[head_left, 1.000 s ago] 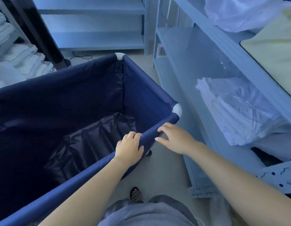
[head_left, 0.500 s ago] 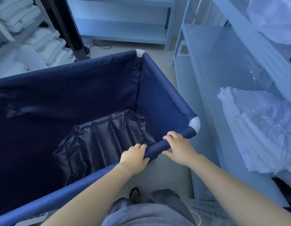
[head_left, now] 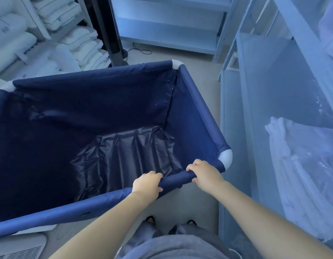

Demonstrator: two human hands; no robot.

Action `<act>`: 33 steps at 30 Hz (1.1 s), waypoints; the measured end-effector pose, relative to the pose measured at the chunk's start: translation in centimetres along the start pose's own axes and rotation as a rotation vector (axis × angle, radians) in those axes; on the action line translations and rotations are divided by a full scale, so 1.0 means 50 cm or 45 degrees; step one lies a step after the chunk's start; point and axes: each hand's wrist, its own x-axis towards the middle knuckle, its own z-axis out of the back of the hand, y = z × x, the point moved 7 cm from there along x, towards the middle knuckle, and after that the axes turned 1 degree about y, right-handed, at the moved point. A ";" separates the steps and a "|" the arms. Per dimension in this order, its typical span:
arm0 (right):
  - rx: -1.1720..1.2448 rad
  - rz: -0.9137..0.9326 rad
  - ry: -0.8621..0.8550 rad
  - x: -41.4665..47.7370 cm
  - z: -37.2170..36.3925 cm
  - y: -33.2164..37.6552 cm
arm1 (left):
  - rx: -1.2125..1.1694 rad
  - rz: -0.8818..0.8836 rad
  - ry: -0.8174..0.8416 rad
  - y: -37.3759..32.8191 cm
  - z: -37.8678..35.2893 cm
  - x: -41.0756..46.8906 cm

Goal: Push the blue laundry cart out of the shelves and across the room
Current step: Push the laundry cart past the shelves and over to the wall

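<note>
The blue laundry cart (head_left: 197, 116) fills the left and middle of the view, a navy fabric bin with white corner joints and nothing inside but its crumpled liner. My left hand (head_left: 147, 185) is wrapped around the near top rail. My right hand (head_left: 206, 173) grips the same rail a little to the right, close to the near right corner joint (head_left: 226, 157). Both arms reach forward from the bottom of the frame.
A pale metal shelf unit (head_left: 255, 109) runs along the right, close to the cart's side, with bagged white linen (head_left: 307, 165) on it. Stacked white towels (head_left: 83, 43) fill shelves at the far left. Another shelf unit (head_left: 171, 25), a black post and a floor cable stand ahead.
The cart has rolled forward along the right shelf, and its far left corner has come into view. My right hand has closed fully on the rail. My feet have stepped up behind the cart.
</note>
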 end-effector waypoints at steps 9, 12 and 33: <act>-0.046 0.120 -0.081 0.031 0.030 -0.039 | -0.127 0.094 -0.179 -0.026 0.014 0.023; -0.064 0.170 -0.105 0.046 0.043 -0.056 | -0.146 0.131 -0.232 -0.033 0.026 0.034; -0.108 0.391 -0.232 0.233 0.126 -0.162 | -0.195 0.219 -0.377 -0.058 0.120 0.197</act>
